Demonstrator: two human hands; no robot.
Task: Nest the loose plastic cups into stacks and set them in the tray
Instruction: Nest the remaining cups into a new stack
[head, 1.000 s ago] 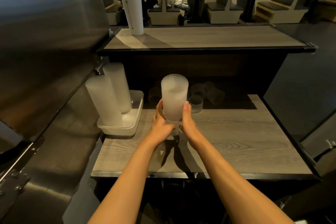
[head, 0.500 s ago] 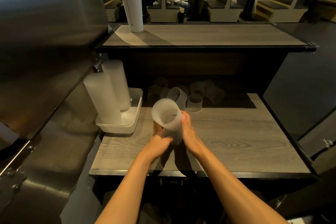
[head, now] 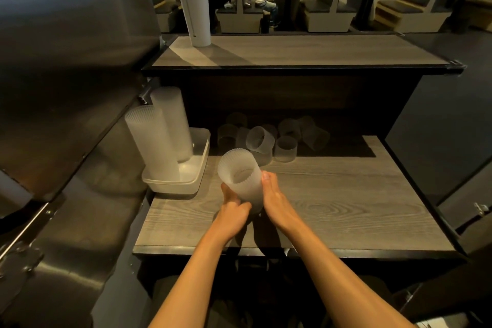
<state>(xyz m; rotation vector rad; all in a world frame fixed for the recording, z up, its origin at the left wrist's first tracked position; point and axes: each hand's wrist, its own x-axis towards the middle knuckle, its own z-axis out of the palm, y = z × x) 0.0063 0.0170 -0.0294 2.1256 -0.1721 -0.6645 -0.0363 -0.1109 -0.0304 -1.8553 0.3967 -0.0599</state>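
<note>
A frosted, translucent plastic cup stack, ribbed with fine vertical flutes and scalloped at its round rim, is held tilted above the wood-grain lower counter, its open mouth turned up toward the camera. It is gripped low on its left side by the left hand, whose fingers are curled round the base, and is cupped along its right wall by the right hand, thumb laid against the ribs. Just to the left, a shallow white rectangular tray with rounded corners is seen at the counter's left edge against the brushed steel panel; two tall nested stacks of the same cups stand upright in it, with bare tray floor left at its right side. Loose cups are scattered at the back of the counter under the dark upper shelf, some upright, some tipped. Bare counter lies to the right of the hands, up to its black edge.
</note>
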